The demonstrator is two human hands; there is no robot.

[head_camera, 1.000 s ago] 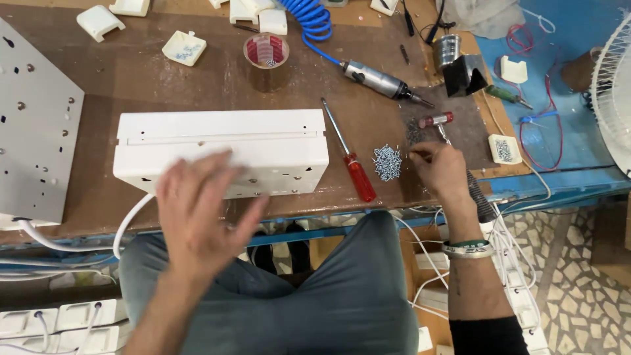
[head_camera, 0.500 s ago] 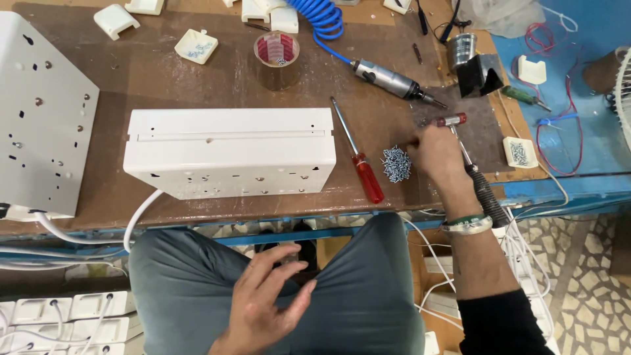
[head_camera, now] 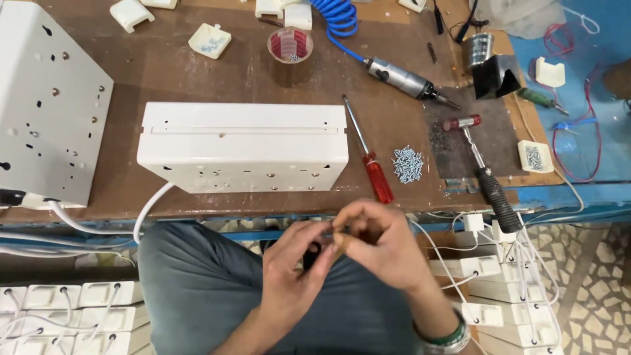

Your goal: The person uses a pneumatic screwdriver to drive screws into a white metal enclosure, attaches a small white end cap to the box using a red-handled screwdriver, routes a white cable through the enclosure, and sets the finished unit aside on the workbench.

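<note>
Both hands meet over my lap, in front of the bench edge. My left hand [head_camera: 292, 273] pinches a small dark part [head_camera: 311, 255] with its fingertips. My right hand [head_camera: 381, 246] closes its thumb and fingers on the same part from the right; anything else it holds is hidden. A white rectangular box [head_camera: 243, 154] with small holes in its near side lies on the brown bench just beyond the hands. To the right of the box are a red-handled screwdriver [head_camera: 376, 174] and a pile of small screws [head_camera: 407, 164].
A hammer [head_camera: 488, 181] lies at the bench's right edge, an air screwdriver [head_camera: 404, 80] on a blue coiled hose [head_camera: 338, 20] further back. A perforated white panel [head_camera: 46, 105] stands at left, a tape roll [head_camera: 290, 46] behind. White sockets with cables hang below the bench.
My right hand left the screw pile and came down over my lap. My left hand rose to meet it, and both now pinch a small dark part together.
</note>
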